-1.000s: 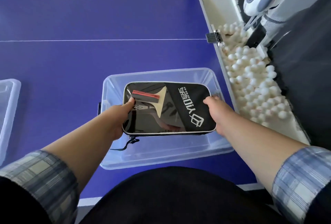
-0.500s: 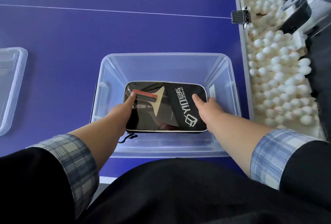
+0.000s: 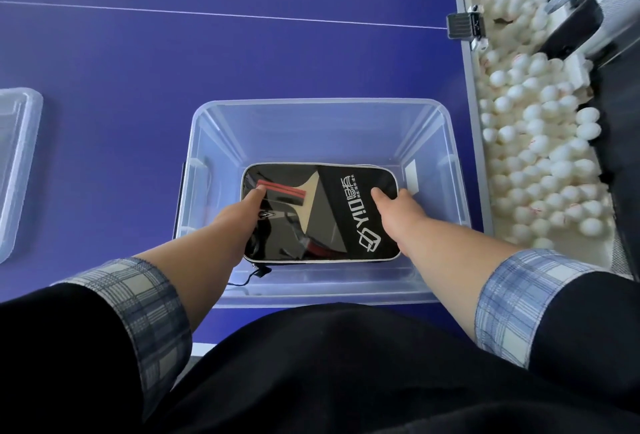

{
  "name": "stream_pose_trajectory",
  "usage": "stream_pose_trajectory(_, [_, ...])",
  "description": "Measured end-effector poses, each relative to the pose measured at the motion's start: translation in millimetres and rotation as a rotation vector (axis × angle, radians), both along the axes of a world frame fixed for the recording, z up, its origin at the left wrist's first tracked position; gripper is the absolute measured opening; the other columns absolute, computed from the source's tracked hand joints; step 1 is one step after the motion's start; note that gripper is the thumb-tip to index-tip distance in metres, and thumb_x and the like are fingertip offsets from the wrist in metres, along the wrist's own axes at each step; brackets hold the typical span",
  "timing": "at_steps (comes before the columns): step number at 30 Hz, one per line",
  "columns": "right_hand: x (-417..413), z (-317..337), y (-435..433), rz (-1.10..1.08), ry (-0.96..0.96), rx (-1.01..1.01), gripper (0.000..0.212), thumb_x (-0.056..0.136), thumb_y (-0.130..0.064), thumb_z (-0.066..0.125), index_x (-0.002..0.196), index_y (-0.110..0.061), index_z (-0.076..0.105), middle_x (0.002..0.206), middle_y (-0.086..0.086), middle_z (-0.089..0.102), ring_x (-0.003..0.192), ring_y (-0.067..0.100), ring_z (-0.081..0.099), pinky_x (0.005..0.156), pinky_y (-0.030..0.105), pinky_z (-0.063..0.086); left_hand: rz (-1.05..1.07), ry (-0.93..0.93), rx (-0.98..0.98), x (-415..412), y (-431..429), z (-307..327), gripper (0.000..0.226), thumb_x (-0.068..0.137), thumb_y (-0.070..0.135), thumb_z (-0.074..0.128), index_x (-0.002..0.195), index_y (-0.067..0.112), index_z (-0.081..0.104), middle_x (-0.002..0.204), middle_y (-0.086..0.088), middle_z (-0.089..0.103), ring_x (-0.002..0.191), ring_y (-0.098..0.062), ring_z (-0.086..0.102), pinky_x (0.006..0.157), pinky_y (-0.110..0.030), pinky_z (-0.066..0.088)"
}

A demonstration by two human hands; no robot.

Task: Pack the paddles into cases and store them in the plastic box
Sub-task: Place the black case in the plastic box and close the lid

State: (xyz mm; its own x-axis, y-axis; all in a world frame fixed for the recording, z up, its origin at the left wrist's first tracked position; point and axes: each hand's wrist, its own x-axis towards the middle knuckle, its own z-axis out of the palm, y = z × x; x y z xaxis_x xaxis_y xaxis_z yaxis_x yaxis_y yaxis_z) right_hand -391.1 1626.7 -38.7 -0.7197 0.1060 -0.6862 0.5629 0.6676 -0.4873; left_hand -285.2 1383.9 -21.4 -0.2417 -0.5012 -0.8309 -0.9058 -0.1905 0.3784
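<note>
I hold the case [image 3: 346, 222] low inside the plastic box [image 3: 318, 103], one hand at each short end. My left hand [image 3: 239, 217] pinches the left end, thumb flat on the clear window and the other fingers hidden under the edge. My right hand [image 3: 403, 211] grips the right end the same way, thumb on the black printed panel.

Through the window the paddle [image 3: 313, 187] shows, its red-striped handle toward the box's left wall. The case lies level, its long edges parallel to the box's near and far walls. It sits in the near half of the box. Its near edge is close to the near wall, and a broad strip of bare floor lies open between its far edge and the far wall. The gaps at the side walls are narrower, and my hands take up most of them. I can't tell whether the case's underside touches the box floor or is just above it. The zip cord [image 3: 250, 277] trails from the case's near left corner toward the near wall.

The box stands on the blue table [image 3: 138, 69], close to its front edge. Left of the box, well apart, is the rim of another clear container [image 3: 20, 156]. Right of the box, past the table's side edge, a trough of white balls [image 3: 540, 163] runs alongside. A black clamp [image 3: 464, 26] sits on that edge, beyond the box's far right corner.
</note>
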Motion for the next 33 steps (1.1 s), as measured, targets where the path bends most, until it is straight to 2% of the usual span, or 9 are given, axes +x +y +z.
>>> stream_pose_trajectory(4, [3.2,9.8,-0.8,0.042,0.010,0.049,0.071,0.095,-0.059,0.046,0.148,-0.014,0.034,0.143,0.012,0.051,0.125,0.038,0.051,0.097,0.042,0.041,-0.013,-0.009,-0.004,2.6,1.3,6.9,0.067,0.076,0.079,0.050,0.103,0.019,0.060,0.108,-0.006,0.066,0.101,-0.028,0.064,0.074,-0.035,0.045])
stream_pose_trajectory(8, [12.1,28.6,1.4,0.090,0.045,0.031,0.070,0.094,-0.055,0.051,0.148,-0.014,0.034,0.144,0.011,0.051,0.124,0.037,0.053,0.103,0.044,0.045,-0.121,0.007,-0.090,7.3,3.5,25.8,0.081,0.082,0.079,0.045,0.131,0.015,0.051,0.116,-0.009,0.061,0.098,-0.030,0.059,0.077,-0.038,0.046])
stream_pose_trajectory(11, [16.1,44.8,2.8,0.134,0.103,0.006,0.068,0.094,-0.049,0.055,0.148,-0.014,0.035,0.145,0.012,0.050,0.124,0.036,0.054,0.104,0.044,0.045,-0.225,0.108,-0.195,9.9,5.5,43.3,0.080,0.091,0.069,0.043,0.150,0.016,0.036,0.147,-0.010,0.046,0.130,-0.036,0.046,0.102,-0.045,0.040])
stream_pose_trajectory(12, [16.6,50.8,3.4,0.148,0.130,0.009,0.070,0.094,-0.048,0.056,0.151,-0.014,0.031,0.148,0.012,0.047,0.129,0.036,0.051,0.106,0.043,0.043,-0.232,0.140,-0.217,11.9,7.2,51.5,0.078,0.093,0.067,0.043,0.153,0.019,0.031,0.153,-0.008,0.041,0.134,-0.035,0.042,0.103,-0.044,0.037])
stream_pose_trajectory(15, [17.7,75.2,7.0,0.227,0.189,0.039,0.074,0.095,-0.051,0.053,0.154,-0.016,0.026,0.154,0.010,0.040,0.136,0.034,0.044,0.108,0.043,0.038,-0.277,0.229,-0.309,24.1,11.5,77.8,0.072,0.092,0.066,0.045,0.153,0.029,0.031,0.153,-0.001,0.041,0.127,-0.030,0.046,0.089,-0.039,0.037])
stream_pose_trajectory(18, [15.4,112.4,12.0,0.351,0.283,0.036,0.070,0.094,-0.054,0.051,0.152,-0.019,0.034,0.152,0.008,0.043,0.134,0.031,0.047,0.105,0.039,0.039,-0.342,0.320,-0.406,36.2,13.7,109.6,0.067,0.093,0.061,0.049,0.151,0.029,0.036,0.149,0.001,0.048,0.124,-0.025,0.053,0.098,-0.038,0.041])
stream_pose_trajectory(21, [12.4,160.3,16.6,0.470,0.419,0.063,0.067,0.094,-0.055,0.053,0.150,-0.020,0.040,0.151,0.006,0.045,0.132,0.030,0.049,0.105,0.039,0.041,-0.467,0.392,-0.555,42.0,16.5,149.7,0.063,0.093,0.059,0.051,0.146,0.028,0.043,0.121,0.005,0.060,0.079,-0.007,0.059,0.070,-0.027,0.043])
stream_pose_trajectory(26, [45.2,241.5,23.5,0.519,0.640,0.049,0.063,0.094,-0.052,0.055,0.147,-0.020,0.044,0.151,0.006,0.046,0.134,0.027,0.047,0.106,0.038,0.042,-0.673,0.511,-0.767,60.6,22.5,223.4,0.067,0.088,0.065,0.052,0.144,0.029,0.044,0.146,-0.001,0.049,0.109,-0.019,0.060,0.079,-0.027,0.041])
stream_pose_trajectory(33, [140.3,342.6,23.0,0.541,0.859,0.115,0.069,0.092,-0.057,0.056,0.151,-0.027,0.037,0.154,0.002,0.040,0.136,0.023,0.044,0.105,0.036,0.041,-0.769,0.656,-0.944,131.2,10.6,320.6,0.068,0.088,0.064,0.054,0.146,0.031,0.042,0.151,-0.003,0.042,0.110,-0.023,0.059,0.081,-0.031,0.046])
